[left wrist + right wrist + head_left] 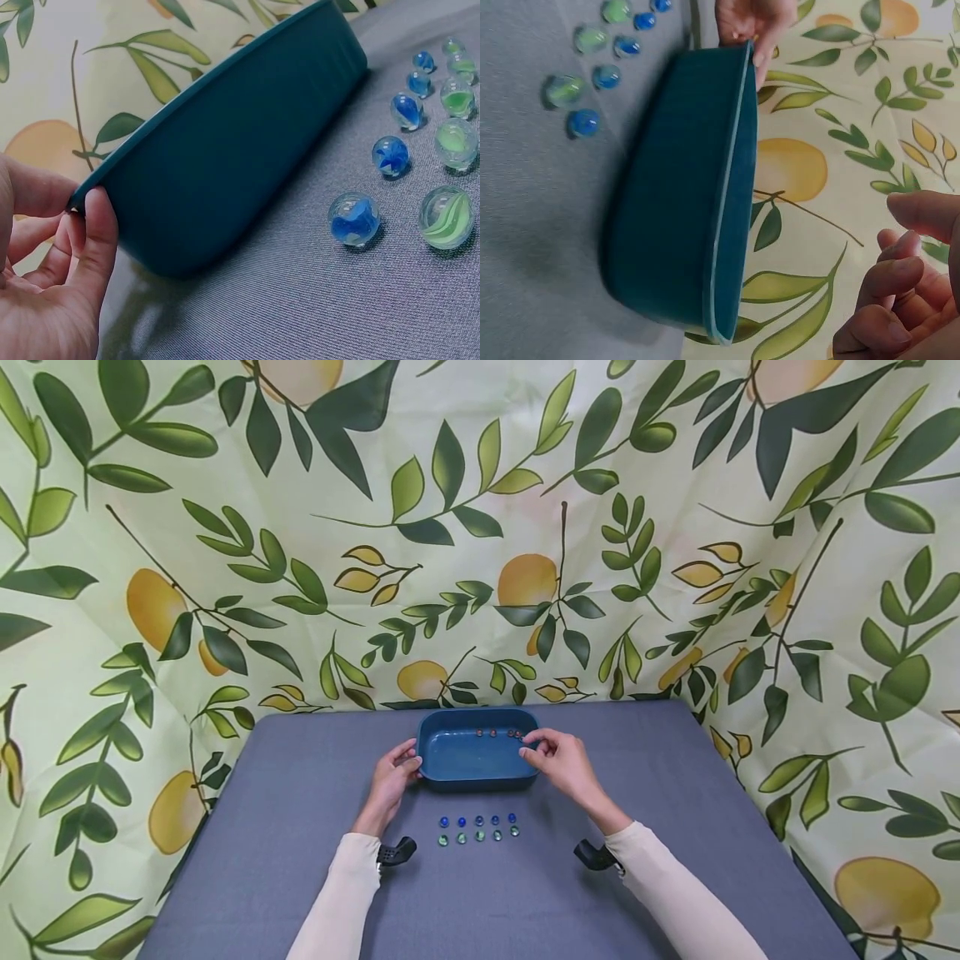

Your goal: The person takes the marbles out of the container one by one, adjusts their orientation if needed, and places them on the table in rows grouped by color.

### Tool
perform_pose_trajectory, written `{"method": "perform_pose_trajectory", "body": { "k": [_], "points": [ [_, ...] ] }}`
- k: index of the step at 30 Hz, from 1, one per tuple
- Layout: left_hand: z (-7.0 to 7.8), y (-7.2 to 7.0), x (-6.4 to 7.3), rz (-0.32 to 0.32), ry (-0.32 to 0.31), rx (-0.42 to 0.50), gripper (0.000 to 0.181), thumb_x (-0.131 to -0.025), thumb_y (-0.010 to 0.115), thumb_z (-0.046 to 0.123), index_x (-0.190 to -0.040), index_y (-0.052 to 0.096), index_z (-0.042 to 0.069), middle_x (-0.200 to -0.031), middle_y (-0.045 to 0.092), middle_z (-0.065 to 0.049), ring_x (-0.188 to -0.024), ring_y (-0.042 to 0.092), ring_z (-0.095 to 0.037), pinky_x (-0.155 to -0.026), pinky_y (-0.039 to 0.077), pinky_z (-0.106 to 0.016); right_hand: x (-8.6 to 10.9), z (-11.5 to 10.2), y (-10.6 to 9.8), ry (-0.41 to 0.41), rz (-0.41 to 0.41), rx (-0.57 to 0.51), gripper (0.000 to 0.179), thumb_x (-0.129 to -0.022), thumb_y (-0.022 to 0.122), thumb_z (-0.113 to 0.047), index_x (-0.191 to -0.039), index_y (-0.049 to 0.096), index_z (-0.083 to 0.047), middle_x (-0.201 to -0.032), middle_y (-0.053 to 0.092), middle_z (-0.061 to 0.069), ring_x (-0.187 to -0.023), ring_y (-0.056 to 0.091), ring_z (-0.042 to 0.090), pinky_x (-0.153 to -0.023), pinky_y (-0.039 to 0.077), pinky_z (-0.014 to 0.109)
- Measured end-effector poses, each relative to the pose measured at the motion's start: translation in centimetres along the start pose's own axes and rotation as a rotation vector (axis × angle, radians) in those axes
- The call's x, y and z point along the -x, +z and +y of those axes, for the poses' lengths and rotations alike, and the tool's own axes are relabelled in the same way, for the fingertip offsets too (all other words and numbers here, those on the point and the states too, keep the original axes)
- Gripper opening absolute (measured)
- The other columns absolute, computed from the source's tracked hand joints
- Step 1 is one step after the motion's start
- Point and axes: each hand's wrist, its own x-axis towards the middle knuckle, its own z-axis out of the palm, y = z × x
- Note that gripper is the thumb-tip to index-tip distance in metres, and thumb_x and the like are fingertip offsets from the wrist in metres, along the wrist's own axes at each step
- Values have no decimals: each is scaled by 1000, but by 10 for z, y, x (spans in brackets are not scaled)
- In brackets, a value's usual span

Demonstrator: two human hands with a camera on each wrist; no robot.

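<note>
A dark blue rectangular tub [476, 783] stands near the table's far edge. My left hand [392, 779] pinches its left rim between thumb and fingers, as the left wrist view shows. At the tub's right end, my right hand [564, 763] hovers over the rim with fingers loosely bent. In the right wrist view its thumb [922, 212] is apart from the fingers, with nothing visible between them. Inside the tub, several amber-brown marbles [492, 732] lie along the far side, the rightmost close to my right fingertips.
In front of the tub lie two rows of glass marbles: blue-swirled marbles [479, 820] in the farther row, green-swirled marbles [480, 837] in the nearer one. A grey cloth covers the table [480, 910]. Behind it hangs a leaf-and-fruit patterned curtain [465, 635].
</note>
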Motion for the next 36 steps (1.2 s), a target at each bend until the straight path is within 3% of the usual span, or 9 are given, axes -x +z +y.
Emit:
{"method": "perform_pose_trajectory", "body": {
  "k": [13,22,36],
  "points": [
    [-2,0,0,-3,3,0,45,-95,57,1,-140,51,3,-116,49,-10,-86,55,-13,-74,53,-25,-40,2,30,15,29,-55,22,-87,73,-22,-105,73,-10,-63,52,-1,-50,42,15,-51,33,26],
    [-1,0,1,-1,3,2,45,-95,56,1,-140,52,3,-115,49,-11,-87,55,-15,-70,52,-21,-62,8,52,94,19,-112,30,-87,74,-23,-111,72,-5,-63,55,0,-53,43,14,-51,32,26],
    [-2,0,-1,4,13,11,45,-95,57,1,-139,52,2,-115,49,-13,-86,54,-17,-68,52,-20,-85,23,86,190,-4,-13,26,-87,74,-24,-111,73,-14,-61,53,-2,-51,45,14,-50,35,26]
  ]
}}
